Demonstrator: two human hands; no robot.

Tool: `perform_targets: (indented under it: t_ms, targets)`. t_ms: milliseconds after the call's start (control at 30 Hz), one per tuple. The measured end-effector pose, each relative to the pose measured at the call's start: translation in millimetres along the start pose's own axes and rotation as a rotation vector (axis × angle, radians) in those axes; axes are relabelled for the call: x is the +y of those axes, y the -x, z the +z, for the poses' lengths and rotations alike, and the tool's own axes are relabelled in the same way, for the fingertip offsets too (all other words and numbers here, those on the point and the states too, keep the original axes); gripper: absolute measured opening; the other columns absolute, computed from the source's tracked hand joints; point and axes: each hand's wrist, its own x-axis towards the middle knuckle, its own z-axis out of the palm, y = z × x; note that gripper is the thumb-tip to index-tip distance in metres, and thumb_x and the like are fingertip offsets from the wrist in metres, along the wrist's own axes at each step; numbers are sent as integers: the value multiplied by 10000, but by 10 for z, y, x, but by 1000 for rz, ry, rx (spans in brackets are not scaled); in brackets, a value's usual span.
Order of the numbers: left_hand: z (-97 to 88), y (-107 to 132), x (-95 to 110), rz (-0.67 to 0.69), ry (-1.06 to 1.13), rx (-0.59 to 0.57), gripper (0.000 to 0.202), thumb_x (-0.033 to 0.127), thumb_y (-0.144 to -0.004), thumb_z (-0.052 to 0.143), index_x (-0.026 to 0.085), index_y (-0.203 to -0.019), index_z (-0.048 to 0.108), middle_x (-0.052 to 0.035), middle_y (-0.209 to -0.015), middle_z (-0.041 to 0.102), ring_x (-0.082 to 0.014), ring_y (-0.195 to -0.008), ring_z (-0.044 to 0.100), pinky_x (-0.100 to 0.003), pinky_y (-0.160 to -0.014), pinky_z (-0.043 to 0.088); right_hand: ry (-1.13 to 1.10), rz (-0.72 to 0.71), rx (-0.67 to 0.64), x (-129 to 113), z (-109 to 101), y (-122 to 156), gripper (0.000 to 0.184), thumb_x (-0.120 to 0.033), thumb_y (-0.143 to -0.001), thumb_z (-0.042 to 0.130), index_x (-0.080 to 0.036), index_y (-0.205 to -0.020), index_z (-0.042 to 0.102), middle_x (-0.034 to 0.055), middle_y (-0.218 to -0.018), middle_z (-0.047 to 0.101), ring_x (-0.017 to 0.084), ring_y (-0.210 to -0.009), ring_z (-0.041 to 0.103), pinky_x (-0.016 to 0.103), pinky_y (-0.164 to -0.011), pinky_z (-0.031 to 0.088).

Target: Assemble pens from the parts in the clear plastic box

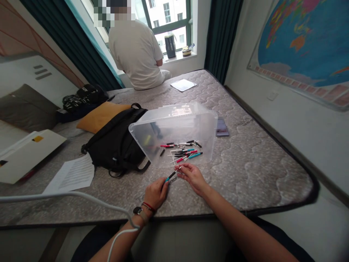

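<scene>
My left hand [156,193], with a watch and a red bracelet at the wrist, is closed around a teal and black pen [171,176]. The pen slants up and right, its thin front end pointing at my right hand [193,177]. Between the right thumb and fingers is a small silvery pen tip [180,167], close to the pen's front end; whether they touch is unclear. Just beyond both hands, a clear plastic bin [141,127] lies on its side with its opening towards me. Inside it are several red, black, teal and white pens [187,153] and loose pen parts.
The bin rests on a quilted mattress [261,171]. Left of it are a black bag [117,142], an orange cushion [102,114] and printed paper [72,174]. A blurred purple item [222,127] lies right. Someone in a white shirt [135,51] sits by the window. A white cable [81,195] crosses my left forearm.
</scene>
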Motion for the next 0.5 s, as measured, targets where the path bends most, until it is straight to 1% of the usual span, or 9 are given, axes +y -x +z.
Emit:
perform_targets:
  t_ms: [200, 333, 433, 500]
  targets:
    - [35, 2, -17, 27, -35, 38, 268, 325, -982, 409, 217, -1026, 650, -49, -868, 734, -177, -742, 691, -247, -633, 498, 69, 40, -35, 13, 0, -58, 328, -411, -726, 793, -177, -948, 733, 93, -1076, 712, 215, -990, 662, 324, -827, 524]
    - [53, 10, -36, 33, -39, 37, 249, 325, -978, 422, 226, -1024, 646, -42, -872, 738, -182, -745, 700, -260, -644, 520, 122, 57, -54, 52, -16, -86, 356, -427, -704, 798, -165, -935, 727, 83, -1015, 714, 215, -957, 665, 313, -788, 532]
    - [85, 33, -96, 76, -1, 64, 237, 318, -973, 446, 218, -1082, 632, -52, -932, 746, -185, -785, 712, -269, -686, 547, 236, 31, -56, 97, -32, -77, 368, -454, -713, 776, -155, -912, 696, 61, -901, 702, 213, -863, 674, 308, -703, 539]
    - [124, 51, -156, 133, 18, 101, 234, 316, -962, 478, 211, -1111, 624, -68, -991, 745, -192, -841, 717, -275, -735, 562, 377, -27, -66, 114, -55, -47, 323, -451, -765, 723, -161, -894, 664, 37, -825, 675, 201, -786, 668, 283, -624, 519]
